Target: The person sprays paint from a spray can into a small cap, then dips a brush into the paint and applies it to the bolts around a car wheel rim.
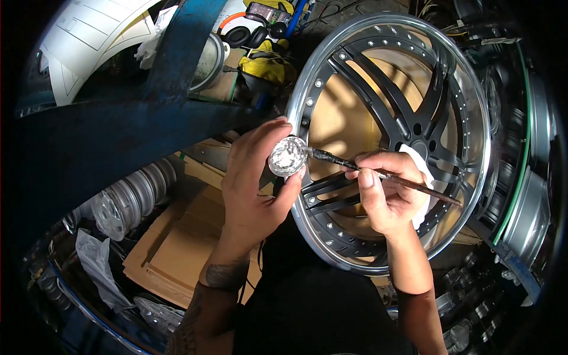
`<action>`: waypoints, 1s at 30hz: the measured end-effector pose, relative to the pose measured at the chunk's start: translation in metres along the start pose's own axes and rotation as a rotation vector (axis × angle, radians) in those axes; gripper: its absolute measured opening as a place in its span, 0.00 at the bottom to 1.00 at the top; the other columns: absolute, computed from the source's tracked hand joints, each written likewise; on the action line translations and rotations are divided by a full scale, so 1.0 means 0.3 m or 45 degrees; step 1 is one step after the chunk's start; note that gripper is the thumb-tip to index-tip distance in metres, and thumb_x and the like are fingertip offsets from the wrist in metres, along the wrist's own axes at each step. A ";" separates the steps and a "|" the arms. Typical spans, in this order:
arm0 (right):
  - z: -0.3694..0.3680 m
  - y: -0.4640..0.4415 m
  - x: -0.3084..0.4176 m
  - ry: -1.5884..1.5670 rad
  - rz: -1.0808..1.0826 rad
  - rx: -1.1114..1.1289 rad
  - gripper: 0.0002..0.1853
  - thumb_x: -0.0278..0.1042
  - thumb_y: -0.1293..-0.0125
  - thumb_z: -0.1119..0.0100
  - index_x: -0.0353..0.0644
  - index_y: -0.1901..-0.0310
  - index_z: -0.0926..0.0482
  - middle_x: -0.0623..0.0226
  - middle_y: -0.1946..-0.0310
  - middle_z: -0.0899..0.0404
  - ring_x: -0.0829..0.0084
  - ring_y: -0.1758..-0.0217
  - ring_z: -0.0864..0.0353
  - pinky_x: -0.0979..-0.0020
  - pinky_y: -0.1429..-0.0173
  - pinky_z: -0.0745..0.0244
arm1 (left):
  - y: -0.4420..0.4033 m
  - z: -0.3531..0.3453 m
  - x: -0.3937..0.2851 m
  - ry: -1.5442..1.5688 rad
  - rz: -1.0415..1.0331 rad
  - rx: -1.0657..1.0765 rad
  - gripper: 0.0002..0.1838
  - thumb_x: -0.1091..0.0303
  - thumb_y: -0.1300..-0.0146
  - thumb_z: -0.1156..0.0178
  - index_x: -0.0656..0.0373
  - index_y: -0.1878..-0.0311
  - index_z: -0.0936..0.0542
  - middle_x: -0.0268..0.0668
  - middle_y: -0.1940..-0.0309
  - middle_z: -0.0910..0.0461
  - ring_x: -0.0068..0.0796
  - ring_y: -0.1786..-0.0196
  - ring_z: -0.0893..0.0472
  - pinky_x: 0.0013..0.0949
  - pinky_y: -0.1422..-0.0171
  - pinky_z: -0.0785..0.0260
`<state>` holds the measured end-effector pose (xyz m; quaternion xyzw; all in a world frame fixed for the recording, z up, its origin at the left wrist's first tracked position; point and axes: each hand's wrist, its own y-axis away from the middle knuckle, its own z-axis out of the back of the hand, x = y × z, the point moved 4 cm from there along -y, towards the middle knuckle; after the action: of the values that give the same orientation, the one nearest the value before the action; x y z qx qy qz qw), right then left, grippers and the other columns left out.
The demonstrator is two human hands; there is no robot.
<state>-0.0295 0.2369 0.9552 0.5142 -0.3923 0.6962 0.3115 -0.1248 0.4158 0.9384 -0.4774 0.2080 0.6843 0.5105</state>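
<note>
My left hand [257,177] grips a small round cup [287,157] by its sides, thumb below and fingers above. Silvery-white paint coats the inside of the cup. Between the thumb and fingers of my right hand [393,189] is a thin paintbrush [414,184], its tip at the cup's right rim. A white cloth [419,160] is tucked in the same hand, partly hidden by the fingers. Behind both hands stands a large wheel rim [387,100] with black spokes, a polished silver lip and several small silver bolts around its edge.
Flattened cardboard [189,236] and several silver wheels [133,198] lie at the left. A dark blue metal beam [118,139] crosses the upper left. Headphones [245,35] and yellow-black gloves [266,65] lie at the top. More wheels [526,210] line the right side.
</note>
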 end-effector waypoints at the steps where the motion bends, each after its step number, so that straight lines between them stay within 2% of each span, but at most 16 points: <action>1: 0.001 0.003 -0.002 -0.018 -0.020 -0.019 0.07 0.20 0.36 0.34 0.29 0.57 0.18 0.56 0.64 0.13 0.71 0.66 0.12 0.74 0.60 0.17 | 0.001 0.000 0.003 0.001 -0.001 -0.001 0.31 0.82 0.48 0.32 0.64 0.37 0.23 0.47 0.38 0.21 0.42 0.36 0.21 0.39 0.31 0.30; 3: 0.009 0.010 -0.020 -0.058 -0.033 -0.024 0.07 0.22 0.32 0.36 0.29 0.55 0.20 0.55 0.63 0.14 0.71 0.64 0.12 0.73 0.57 0.17 | 0.004 0.000 0.012 0.003 -0.005 -0.004 0.31 0.82 0.48 0.33 0.64 0.37 0.24 0.47 0.38 0.21 0.40 0.36 0.21 0.37 0.31 0.30; 6: 0.030 0.008 -0.037 -0.419 -0.244 -0.144 0.07 0.24 0.29 0.38 0.31 0.53 0.22 0.55 0.63 0.14 0.70 0.64 0.12 0.71 0.57 0.16 | 0.013 0.002 0.022 0.080 0.076 -0.017 0.31 0.84 0.45 0.34 0.66 0.35 0.25 0.46 0.37 0.22 0.34 0.38 0.21 0.34 0.33 0.30; 8: 0.051 0.000 -0.076 -0.569 -0.357 -0.233 0.07 0.28 0.25 0.42 0.33 0.52 0.23 0.55 0.66 0.14 0.71 0.67 0.14 0.72 0.60 0.17 | 0.030 0.003 0.040 0.184 0.193 -0.050 0.30 0.84 0.44 0.34 0.67 0.35 0.25 0.45 0.36 0.23 0.31 0.39 0.21 0.33 0.33 0.30; 9: 0.062 -0.002 -0.106 -0.546 -0.381 -0.245 0.07 0.28 0.25 0.42 0.33 0.53 0.23 0.56 0.67 0.14 0.72 0.68 0.14 0.73 0.61 0.18 | 0.037 0.002 0.051 0.237 0.251 -0.066 0.30 0.84 0.43 0.35 0.68 0.34 0.25 0.44 0.36 0.23 0.29 0.40 0.21 0.32 0.34 0.30; 12: 0.066 0.002 -0.205 -0.424 -0.478 -0.203 0.07 0.28 0.25 0.41 0.33 0.53 0.22 0.57 0.67 0.14 0.73 0.68 0.15 0.74 0.62 0.19 | 0.037 0.000 0.078 0.404 0.302 -0.157 0.31 0.82 0.45 0.31 0.66 0.35 0.24 0.45 0.39 0.21 0.31 0.43 0.19 0.32 0.37 0.28; 15: 0.037 0.011 -0.276 -0.355 -0.543 -0.135 0.05 0.25 0.26 0.42 0.32 0.53 0.22 0.61 0.66 0.15 0.76 0.65 0.15 0.75 0.59 0.20 | 0.034 0.000 0.072 0.566 0.352 -0.216 0.31 0.82 0.43 0.32 0.68 0.34 0.26 0.44 0.38 0.22 0.27 0.44 0.19 0.29 0.37 0.29; 23: -0.020 0.014 -0.387 0.024 -0.528 -0.059 0.06 0.28 0.29 0.35 0.35 0.55 0.16 0.75 0.70 0.14 0.89 0.69 0.21 0.82 0.66 0.29 | 0.040 -0.003 0.085 0.629 0.363 -0.222 0.33 0.84 0.42 0.32 0.68 0.31 0.29 0.45 0.35 0.24 0.27 0.39 0.22 0.30 0.33 0.30; 30: -0.038 0.005 -0.383 0.054 -0.489 -0.017 0.08 0.30 0.28 0.36 0.35 0.55 0.16 0.70 0.70 0.13 0.88 0.71 0.21 0.81 0.66 0.28 | 0.046 -0.010 0.097 0.692 0.412 -0.211 0.33 0.84 0.41 0.33 0.67 0.31 0.29 0.45 0.35 0.25 0.28 0.37 0.23 0.31 0.31 0.31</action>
<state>-0.0043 0.2424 0.8426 0.5626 -0.2849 0.6321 0.4503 -0.1364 0.4226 0.9091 -0.6432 0.3535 0.6186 0.2805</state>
